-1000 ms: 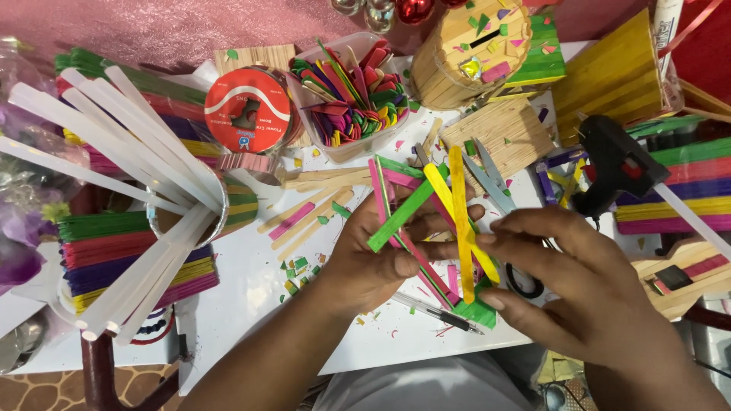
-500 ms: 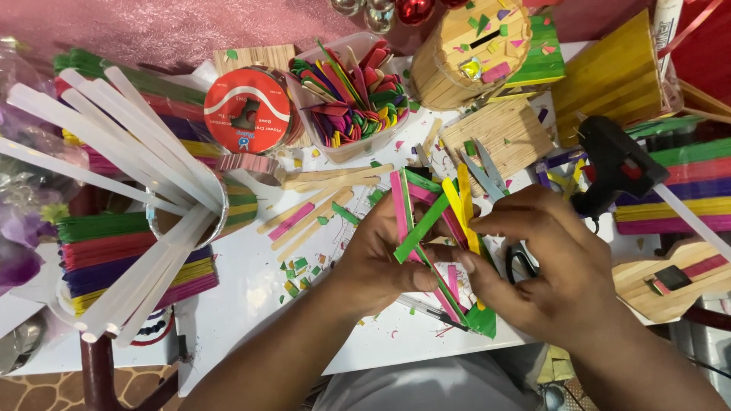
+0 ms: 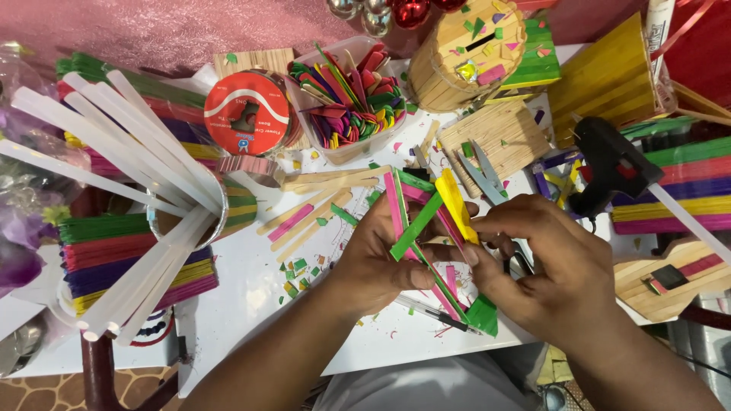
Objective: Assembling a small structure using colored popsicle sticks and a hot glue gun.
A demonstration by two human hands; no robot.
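Coloured sticks (image 3: 346, 91) in clear tub (image 3: 339, 152)

Stick frame (image 3: 426, 228) turned from splayed and fairly flat a second ago to steeply tilted, sticks bunched closer. Right hand (image 3: 544, 266) moved up and left, now covering the frame's right side; left hand (image 3: 381, 259) shifted slightly upward.

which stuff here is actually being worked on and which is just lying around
In hand: left hand and right hand grip a frame of coloured craft sticks.

Lying about: glue gun, small scissors, pen, tub of coloured sticks, red tape roll, glue sticks.
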